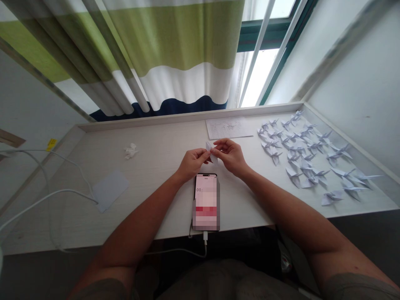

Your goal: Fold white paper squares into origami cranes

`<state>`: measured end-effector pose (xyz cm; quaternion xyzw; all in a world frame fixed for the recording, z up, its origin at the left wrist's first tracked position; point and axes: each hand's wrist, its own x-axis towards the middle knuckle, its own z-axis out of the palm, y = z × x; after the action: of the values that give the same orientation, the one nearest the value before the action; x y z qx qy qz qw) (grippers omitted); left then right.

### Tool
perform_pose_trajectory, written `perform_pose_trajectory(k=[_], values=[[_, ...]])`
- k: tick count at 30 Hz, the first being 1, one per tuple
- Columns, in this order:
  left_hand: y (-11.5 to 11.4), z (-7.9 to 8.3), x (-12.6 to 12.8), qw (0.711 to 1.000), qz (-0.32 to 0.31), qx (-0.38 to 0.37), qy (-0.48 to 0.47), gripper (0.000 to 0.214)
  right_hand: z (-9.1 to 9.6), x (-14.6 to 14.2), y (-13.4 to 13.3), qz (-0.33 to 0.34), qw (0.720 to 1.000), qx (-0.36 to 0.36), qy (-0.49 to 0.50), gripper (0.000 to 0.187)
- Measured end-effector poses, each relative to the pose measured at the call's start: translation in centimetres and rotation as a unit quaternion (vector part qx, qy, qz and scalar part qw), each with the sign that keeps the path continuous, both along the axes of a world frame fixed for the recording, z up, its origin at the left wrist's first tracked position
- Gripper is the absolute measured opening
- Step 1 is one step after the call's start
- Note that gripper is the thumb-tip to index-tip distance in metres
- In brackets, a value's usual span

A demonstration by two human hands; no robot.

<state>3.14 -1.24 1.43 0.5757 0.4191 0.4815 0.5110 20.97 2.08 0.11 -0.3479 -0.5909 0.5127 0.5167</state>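
Between my two hands is a small piece of folded white paper (213,158), narrow and pointed at its upper end. My left hand (194,161) pinches it from the left with thumb and fingertips. From the right, my right hand (230,157) pinches the same paper, its upper fingers curled over. The fingers hide much of the folds. Just below the hands lies a phone (206,202) with a lit pink screen, partly blurred, and a white cable plugged into its lower end.
Several folded paper cranes (308,143) cover the desk's right side. A written sheet (229,127) lies behind my hands. At left are a crumpled tissue (130,151), a square of white paper (111,190) and white cables (67,192). A raised rim (187,116) edges the desk's back.
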Motion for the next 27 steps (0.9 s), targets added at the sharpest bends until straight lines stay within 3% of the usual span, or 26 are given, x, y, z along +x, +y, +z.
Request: perform_pose_trajectory(k=[7, 14, 27], values=[[-0.02, -0.24, 0.08, 0.999, 0.027, -0.010, 0.030, 0.046, 0.15, -0.15, -0.12, -0.002, 1.000, -0.026, 0.006, 0.049], [0.20, -0.57, -0.10, 0.998, 0.043, -0.003, 0.042, 0.049, 0.70, 0.22, 0.05, 0.054, 0.997, -0.037, -0.042, 0.051], [-0.04, -0.71, 0.13, 0.997, 0.049, 0.021, 0.060, 0.047, 0.39, -0.01, 0.26, 0.081, 0.994, -0.077, -0.002, 0.050]])
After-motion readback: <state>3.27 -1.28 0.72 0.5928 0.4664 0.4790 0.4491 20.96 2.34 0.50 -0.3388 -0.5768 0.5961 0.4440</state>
